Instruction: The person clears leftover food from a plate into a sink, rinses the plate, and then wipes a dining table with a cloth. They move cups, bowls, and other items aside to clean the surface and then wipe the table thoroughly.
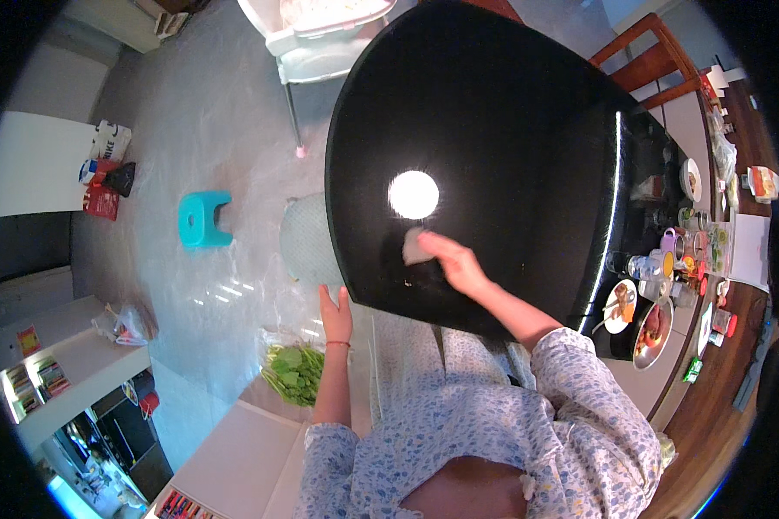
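Before me is a glossy black tabletop (493,130) with a rounded end. My right hand (457,265) presses a small pale cloth or sponge (415,246) onto it, just below a bright lamp reflection. A few pale crumbs (408,283) lie near the cloth, towards the table's near edge. Just off the table's left corner is my left hand (336,318), fingers apart and holding nothing. Whether its fingertips touch the edge, I cannot tell.
A round, pale green stool seat (308,240) is partly under the table. A turquoise stool (204,219), leafy greens (292,373) and a white high chair (324,45) stand around the left side. Jars (662,263), a plate (620,305) and a metal bowl (652,334) crowd the table's right end.
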Tool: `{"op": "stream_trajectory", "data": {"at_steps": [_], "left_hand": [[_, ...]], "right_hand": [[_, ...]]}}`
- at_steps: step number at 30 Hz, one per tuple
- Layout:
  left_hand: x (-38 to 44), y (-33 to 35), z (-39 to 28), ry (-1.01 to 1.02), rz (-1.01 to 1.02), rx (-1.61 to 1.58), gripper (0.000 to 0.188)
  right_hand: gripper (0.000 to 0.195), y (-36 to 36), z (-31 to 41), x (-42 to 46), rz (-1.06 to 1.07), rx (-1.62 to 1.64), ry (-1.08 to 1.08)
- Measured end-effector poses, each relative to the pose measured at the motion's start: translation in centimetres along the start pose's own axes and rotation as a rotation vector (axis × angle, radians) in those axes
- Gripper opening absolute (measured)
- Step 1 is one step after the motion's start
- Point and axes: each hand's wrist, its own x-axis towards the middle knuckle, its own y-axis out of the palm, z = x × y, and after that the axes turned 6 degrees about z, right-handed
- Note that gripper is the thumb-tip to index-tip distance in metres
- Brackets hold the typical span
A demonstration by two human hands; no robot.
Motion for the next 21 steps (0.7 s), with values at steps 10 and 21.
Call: {"op": "stream_trajectory", "data": {"at_steps": [10,21], "left_hand": [[-3.2,0.5,1.2,-0.075,-0.011,-0.032,0.064],[-9.5,1.5,2.8,-0.180,0.002,-0.032,0.065]], "right_hand": [[0.055,2.9,-0.9,-5.6,-0.244,-0.413,0.145],[0.055,9.1,-0.2,0.3,0.049,0.047,-0.029]]}}
